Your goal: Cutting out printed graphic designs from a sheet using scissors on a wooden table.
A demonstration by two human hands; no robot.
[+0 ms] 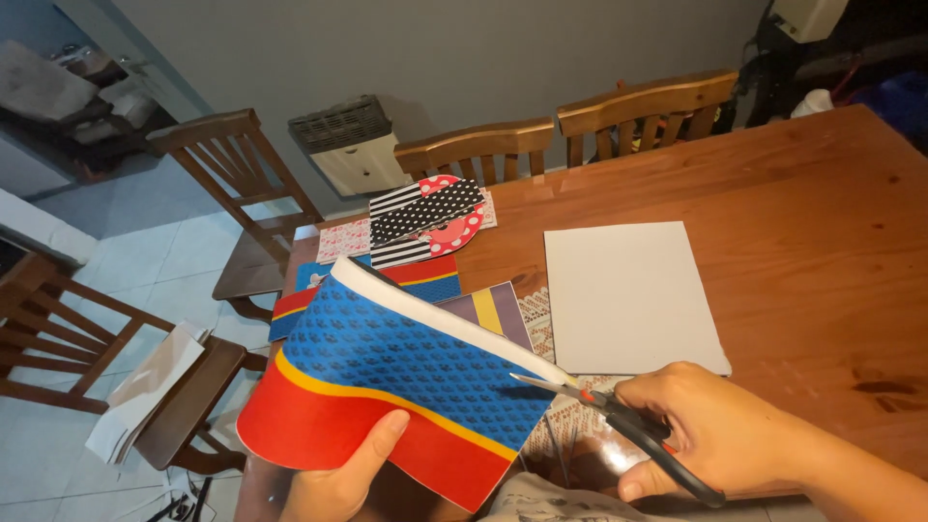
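Observation:
My left hand (338, 474) grips the lower edge of a patterned sheet (387, 377), blue on top with a yellow stripe and a red band, and lifts it above the table so that it curls. My right hand (715, 430) holds black-handled scissors (619, 416). Their blades are slightly apart and reach into the sheet's right edge. The sheet's white back shows along its curled top edge.
A plain white sheet (628, 295) lies on the brown wooden table (812, 222). More patterned papers (425, 222), striped, dotted and red, lie at the table's far left end. Wooden chairs (232, 193) stand around the table; one at left carries loose papers (145, 391).

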